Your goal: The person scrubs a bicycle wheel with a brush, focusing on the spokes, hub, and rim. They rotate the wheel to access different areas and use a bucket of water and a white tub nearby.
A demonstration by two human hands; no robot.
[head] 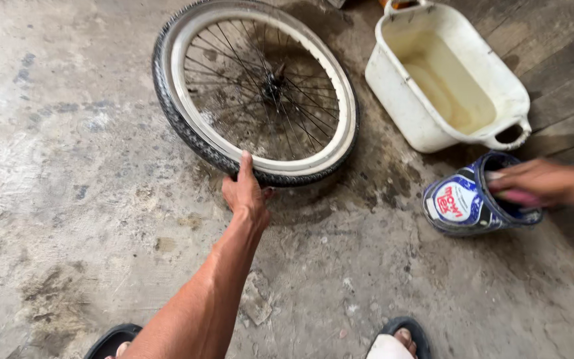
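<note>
- Currently, the left hand (pixel 246 193) steadies the bicycle wheel (pixel 255 90), which lies on the concrete floor (pixel 68 166) just ahead of the person's feet. The fingers extend over the near edge of the tyre; the hand appears to press or rest on it rather than close around it.
- The right hand (pixel 539 183) reaches into a small blue-and-white tub (pixel 463 203) at the right, well apart from the wheel. The fingers are bunched on something pink inside it; motion blur prevents telling what it is or how firmly it is held.
- Judged step: the wheel is held still while material is drawn from the tub. The next move calls for bringing the right hand across to the tyre, with the left hand keeping the rim from shifting.
- Wheel condition: black treaded tyre seated on a pale rim, thin dark spokes meeting at a dark hub. The floor beneath and around it shows a dark wet patch.
- A white rectangular basin (pixel 400 86) with handles stands beyond the tub, holding cloudy water.
- Dark sandals (pixel 111 340) are visible at the bottom edge.
</note>
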